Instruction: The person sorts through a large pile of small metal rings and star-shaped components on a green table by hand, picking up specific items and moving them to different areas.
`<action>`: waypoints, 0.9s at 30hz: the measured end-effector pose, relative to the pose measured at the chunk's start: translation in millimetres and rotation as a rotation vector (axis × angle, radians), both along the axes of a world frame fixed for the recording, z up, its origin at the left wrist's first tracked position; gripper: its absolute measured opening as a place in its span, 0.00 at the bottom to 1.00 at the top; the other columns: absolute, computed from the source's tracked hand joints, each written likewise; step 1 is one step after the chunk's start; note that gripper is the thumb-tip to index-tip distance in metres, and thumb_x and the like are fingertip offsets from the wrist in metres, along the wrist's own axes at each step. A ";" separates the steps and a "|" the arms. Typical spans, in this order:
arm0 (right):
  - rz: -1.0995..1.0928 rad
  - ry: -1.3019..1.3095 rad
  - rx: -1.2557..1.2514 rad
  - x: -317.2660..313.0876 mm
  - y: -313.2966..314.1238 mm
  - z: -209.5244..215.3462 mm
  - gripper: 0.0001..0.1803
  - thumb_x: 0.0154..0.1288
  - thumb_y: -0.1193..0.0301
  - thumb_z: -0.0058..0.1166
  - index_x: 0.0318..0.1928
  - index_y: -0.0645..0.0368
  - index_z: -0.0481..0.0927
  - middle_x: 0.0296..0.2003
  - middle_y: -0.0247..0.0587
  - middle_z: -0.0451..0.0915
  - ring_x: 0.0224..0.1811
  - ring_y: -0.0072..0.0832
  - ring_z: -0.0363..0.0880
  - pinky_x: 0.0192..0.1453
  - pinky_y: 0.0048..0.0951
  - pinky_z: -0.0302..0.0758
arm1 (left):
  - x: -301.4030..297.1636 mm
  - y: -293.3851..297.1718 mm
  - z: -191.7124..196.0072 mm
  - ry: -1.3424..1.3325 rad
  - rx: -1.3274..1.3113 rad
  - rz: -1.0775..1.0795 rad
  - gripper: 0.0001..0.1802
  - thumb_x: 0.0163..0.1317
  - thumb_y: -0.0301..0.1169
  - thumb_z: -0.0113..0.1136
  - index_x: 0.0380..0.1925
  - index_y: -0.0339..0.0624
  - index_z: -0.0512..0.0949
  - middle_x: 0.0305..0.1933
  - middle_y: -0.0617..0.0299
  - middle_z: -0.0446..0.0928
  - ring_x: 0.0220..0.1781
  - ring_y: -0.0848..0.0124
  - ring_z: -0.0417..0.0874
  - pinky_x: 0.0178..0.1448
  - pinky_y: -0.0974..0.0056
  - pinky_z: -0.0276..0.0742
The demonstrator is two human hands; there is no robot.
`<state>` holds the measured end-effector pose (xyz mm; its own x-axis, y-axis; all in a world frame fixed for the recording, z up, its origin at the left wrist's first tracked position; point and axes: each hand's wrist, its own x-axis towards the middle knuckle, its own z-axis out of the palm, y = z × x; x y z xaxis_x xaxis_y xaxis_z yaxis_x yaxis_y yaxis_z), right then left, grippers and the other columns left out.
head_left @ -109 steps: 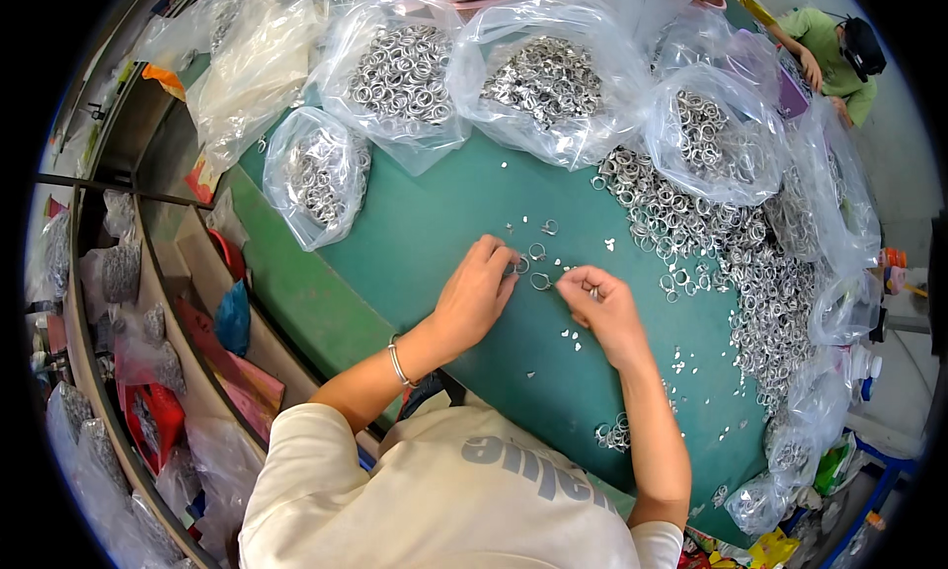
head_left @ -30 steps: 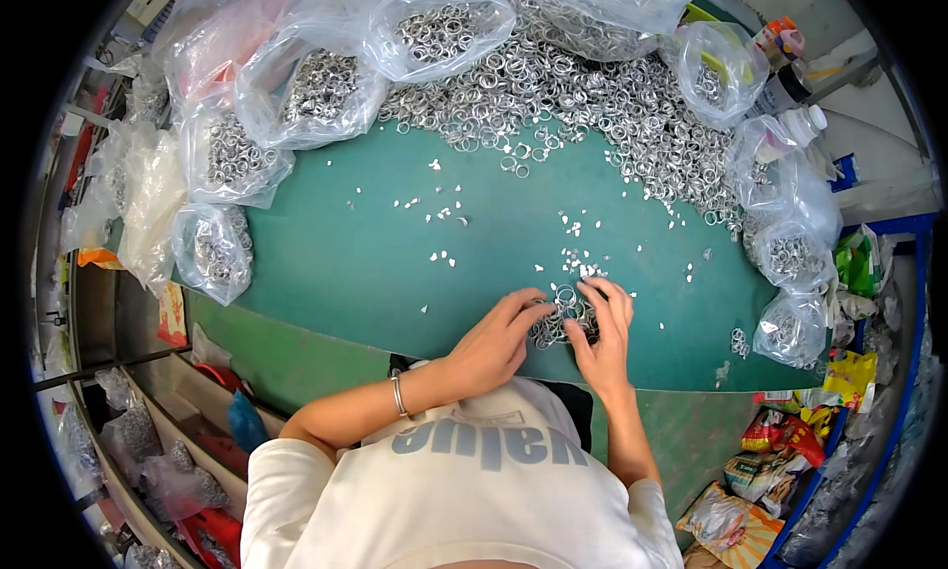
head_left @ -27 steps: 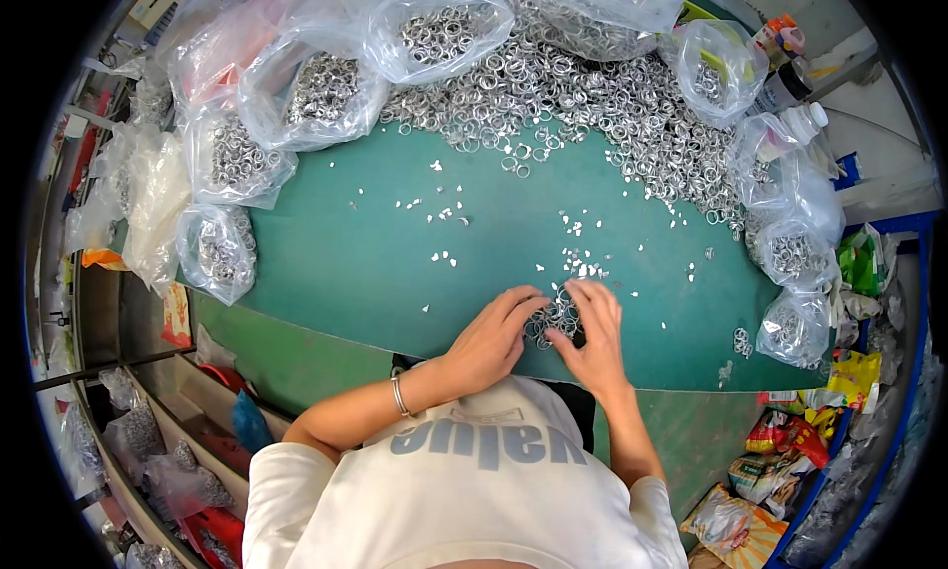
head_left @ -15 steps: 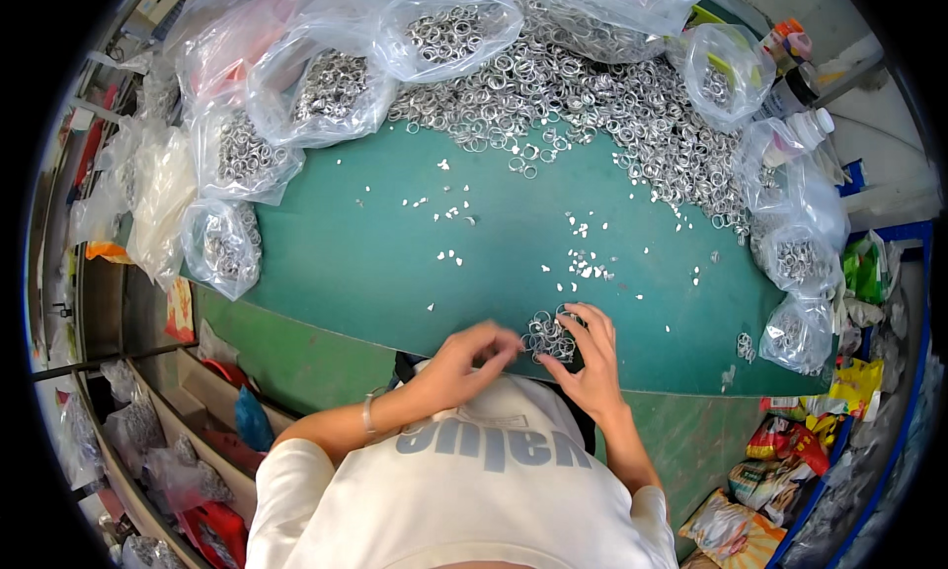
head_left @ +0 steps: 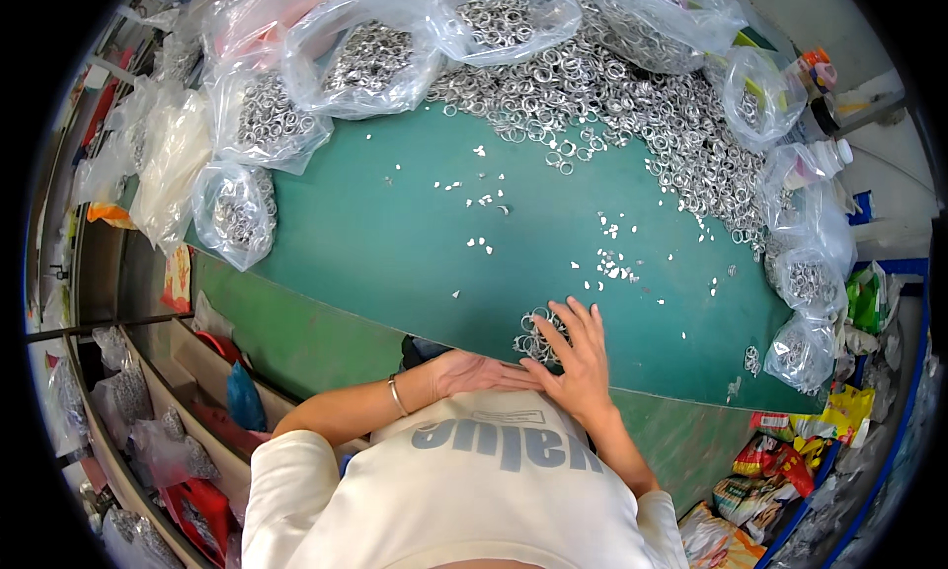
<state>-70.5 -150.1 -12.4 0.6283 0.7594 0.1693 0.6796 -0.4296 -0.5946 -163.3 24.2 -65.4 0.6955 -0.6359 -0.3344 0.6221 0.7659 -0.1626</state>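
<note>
A small heap of silver metal rings (head_left: 533,342) lies at the near edge of the green table. Over its right side, my right hand (head_left: 581,360) rests with spread, slightly bent fingers touching the rings. My left hand (head_left: 482,373) is held flat and palm up just below the table edge, next to the heap, its fingers stretched toward my right hand. No ring shows in the left palm, though the fingertips are partly covered. Small white flat pieces (head_left: 614,263) are scattered over the green tabletop (head_left: 395,233).
A large pile of rings (head_left: 612,100) spreads along the far side. Clear plastic bags of rings (head_left: 237,208) line the left and far edges, and more bags (head_left: 800,352) the right. A small ring cluster (head_left: 751,361) lies at right. Boxes (head_left: 188,371) stand lower left.
My left hand has gone from curled fingers beside the heap to flat and palm up below the edge. My right hand has spread over the rings. The whole view has shifted and tilted slightly.
</note>
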 end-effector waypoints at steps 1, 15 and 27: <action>0.021 -0.002 0.006 -1.3 2.1 -0.2 0.26 0.50 0.60 0.63 0.51 0.56 0.77 0.55 0.46 0.69 0.62 0.47 0.62 0.66 0.56 0.53 | 3.8 -1.0 1.3 -0.074 0.059 0.008 0.32 0.69 0.48 0.34 0.66 0.40 0.52 0.68 0.40 0.53 0.68 0.48 0.58 0.72 0.49 0.54; 0.541 0.196 0.183 -18.9 18.5 -6.4 0.19 0.49 0.72 0.62 0.44 0.58 0.79 0.50 0.47 0.74 0.58 0.47 0.69 0.63 0.50 0.63 | -21.8 -7.8 -79.3 0.039 -0.512 0.150 0.23 0.67 0.46 0.43 0.50 0.37 0.69 0.51 0.46 0.73 0.51 0.53 0.77 0.56 0.46 0.74; 0.692 0.490 0.149 -21.6 43.7 6.4 0.12 0.57 0.79 0.53 0.43 0.64 0.78 0.43 0.46 0.79 0.53 0.40 0.75 0.65 0.44 0.63 | -26.0 11.6 -55.4 -0.018 -0.232 0.067 0.14 0.66 0.37 0.46 0.33 0.36 0.74 0.29 0.56 0.77 0.27 0.70 0.80 0.34 0.66 0.81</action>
